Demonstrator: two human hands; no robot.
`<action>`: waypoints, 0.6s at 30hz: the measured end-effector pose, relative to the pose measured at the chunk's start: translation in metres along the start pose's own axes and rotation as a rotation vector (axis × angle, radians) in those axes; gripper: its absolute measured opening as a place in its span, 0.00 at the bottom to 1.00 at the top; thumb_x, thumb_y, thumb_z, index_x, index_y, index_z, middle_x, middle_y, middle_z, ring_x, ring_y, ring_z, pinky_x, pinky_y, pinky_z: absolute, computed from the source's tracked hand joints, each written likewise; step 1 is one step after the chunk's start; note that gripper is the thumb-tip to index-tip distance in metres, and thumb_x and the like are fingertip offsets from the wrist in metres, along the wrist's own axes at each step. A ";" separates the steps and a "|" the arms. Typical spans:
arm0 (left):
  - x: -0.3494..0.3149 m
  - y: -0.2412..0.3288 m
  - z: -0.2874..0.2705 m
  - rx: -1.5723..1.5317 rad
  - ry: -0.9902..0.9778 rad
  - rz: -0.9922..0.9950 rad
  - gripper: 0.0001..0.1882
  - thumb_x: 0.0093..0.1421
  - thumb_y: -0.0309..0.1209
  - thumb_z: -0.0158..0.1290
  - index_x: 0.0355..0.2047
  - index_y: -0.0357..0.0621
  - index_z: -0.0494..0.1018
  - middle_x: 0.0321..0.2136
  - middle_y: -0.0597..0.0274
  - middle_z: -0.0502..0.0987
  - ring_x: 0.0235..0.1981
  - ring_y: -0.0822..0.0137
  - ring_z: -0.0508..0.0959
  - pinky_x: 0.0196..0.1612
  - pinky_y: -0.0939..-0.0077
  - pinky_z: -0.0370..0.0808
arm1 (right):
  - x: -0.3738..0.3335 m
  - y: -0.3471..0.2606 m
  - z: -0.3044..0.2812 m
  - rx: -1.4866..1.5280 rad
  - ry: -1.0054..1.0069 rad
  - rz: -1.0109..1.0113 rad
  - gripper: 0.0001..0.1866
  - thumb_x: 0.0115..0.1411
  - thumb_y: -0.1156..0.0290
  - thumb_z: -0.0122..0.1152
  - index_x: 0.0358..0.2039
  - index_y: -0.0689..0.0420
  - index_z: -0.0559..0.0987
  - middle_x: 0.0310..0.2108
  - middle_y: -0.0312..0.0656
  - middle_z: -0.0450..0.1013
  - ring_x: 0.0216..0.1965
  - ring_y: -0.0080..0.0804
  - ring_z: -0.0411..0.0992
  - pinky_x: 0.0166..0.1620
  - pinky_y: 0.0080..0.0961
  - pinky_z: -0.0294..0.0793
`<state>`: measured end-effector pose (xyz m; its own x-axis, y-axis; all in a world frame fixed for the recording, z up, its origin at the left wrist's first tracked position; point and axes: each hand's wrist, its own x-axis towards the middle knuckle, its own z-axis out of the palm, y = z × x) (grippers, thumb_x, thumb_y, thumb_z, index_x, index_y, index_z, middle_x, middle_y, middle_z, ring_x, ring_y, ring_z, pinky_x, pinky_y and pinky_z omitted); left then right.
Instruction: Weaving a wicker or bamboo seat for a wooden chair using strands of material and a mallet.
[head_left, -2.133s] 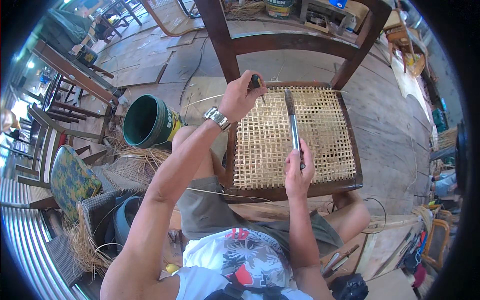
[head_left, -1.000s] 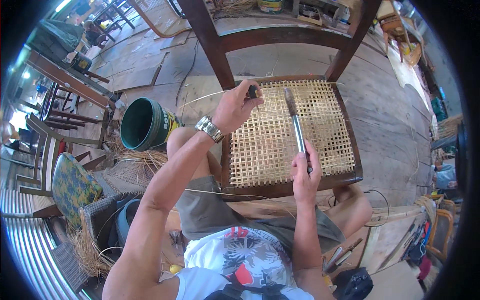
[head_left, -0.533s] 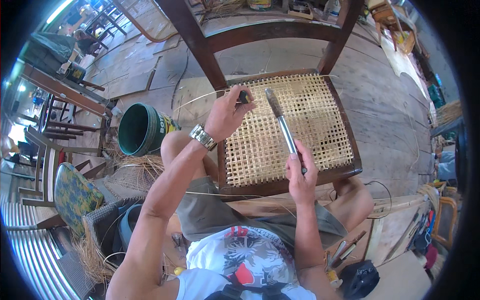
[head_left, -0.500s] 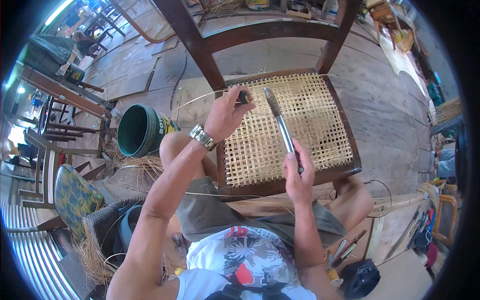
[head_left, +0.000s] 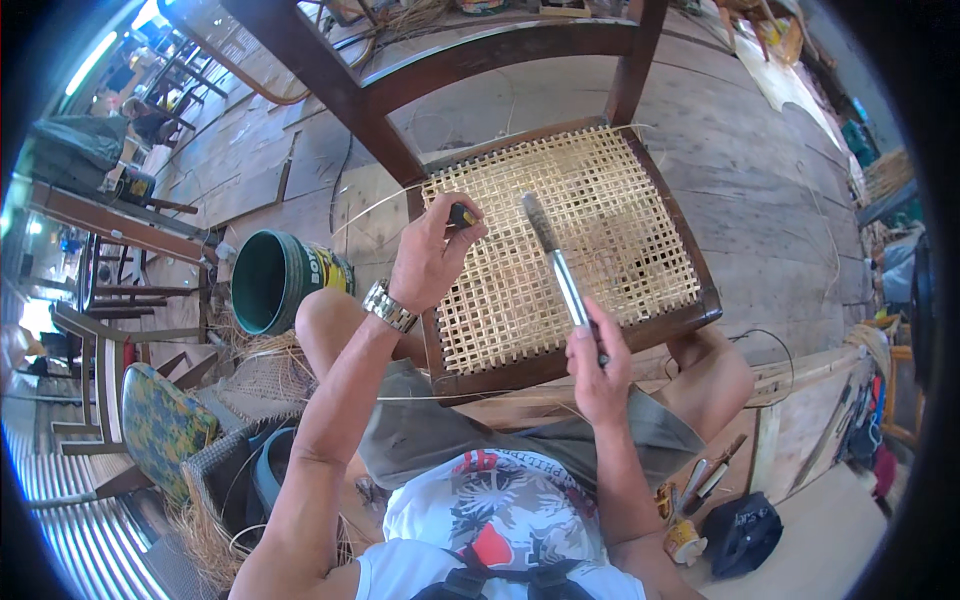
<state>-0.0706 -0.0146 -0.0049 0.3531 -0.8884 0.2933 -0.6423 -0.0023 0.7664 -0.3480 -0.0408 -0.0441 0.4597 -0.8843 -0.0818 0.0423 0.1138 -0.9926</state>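
A dark wooden chair with a woven cane seat (head_left: 560, 240) is in front of my crossed legs, its backrest (head_left: 500, 62) on the far side. Over the seat's left side, my left hand (head_left: 432, 250) is closed round a black and yellow handle (head_left: 462, 216), perhaps a screwdriver's; its lower part is hidden. My right hand (head_left: 600, 370) grips a hammer (head_left: 566, 285) with a shiny metal shaft, near the front of the seat. The hammer's worn brown head is raised over the weave, a little right of my left hand.
A dark green bucket (head_left: 268, 283) lies tipped to the left of the chair. A loose cane strand (head_left: 375, 207) sticks out from the seat's left side. By my right elbow are several tools (head_left: 712, 475) and a black cloth item (head_left: 742, 535). A patterned cushion (head_left: 165, 425) is at left.
The view has shifted, and the chair sits slightly turned in it. Both hands still hold their tools over the seat; the hammer has barely moved relative to the weave.
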 end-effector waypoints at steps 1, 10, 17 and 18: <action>0.000 0.002 0.000 0.003 -0.002 -0.011 0.12 0.66 0.28 0.61 0.46 0.42 0.72 0.33 0.57 0.83 0.33 0.64 0.84 0.37 0.70 0.78 | 0.001 0.003 0.000 -0.078 -0.095 -0.019 0.22 0.74 0.70 0.53 0.66 0.63 0.71 0.30 0.31 0.72 0.26 0.12 0.65 0.29 0.14 0.64; 0.012 -0.002 -0.012 -0.006 0.116 -0.026 0.11 0.65 0.24 0.61 0.46 0.42 0.73 0.30 0.60 0.82 0.29 0.73 0.80 0.34 0.76 0.75 | 0.014 -0.007 0.009 -0.081 -0.079 -0.029 0.22 0.75 0.69 0.53 0.64 0.64 0.71 0.31 0.33 0.71 0.30 0.16 0.66 0.33 0.18 0.68; -0.015 0.016 -0.005 -0.094 0.098 -0.019 0.12 0.66 0.25 0.62 0.48 0.43 0.74 0.34 0.62 0.83 0.33 0.74 0.81 0.37 0.77 0.77 | -0.018 -0.006 -0.010 -0.006 -0.048 -0.006 0.21 0.75 0.70 0.53 0.65 0.63 0.71 0.34 0.32 0.71 0.31 0.14 0.66 0.34 0.17 0.68; -0.016 0.019 -0.001 -0.073 0.066 -0.061 0.12 0.66 0.25 0.62 0.48 0.43 0.75 0.34 0.62 0.83 0.34 0.73 0.82 0.37 0.77 0.77 | -0.020 -0.006 -0.012 0.008 -0.052 0.014 0.21 0.75 0.70 0.53 0.65 0.63 0.71 0.34 0.32 0.71 0.31 0.14 0.66 0.34 0.17 0.68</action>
<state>-0.0876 0.0003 0.0059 0.4354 -0.8557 0.2798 -0.5682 -0.0201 0.8227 -0.3681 -0.0292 -0.0377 0.5057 -0.8580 -0.0905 0.0422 0.1294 -0.9907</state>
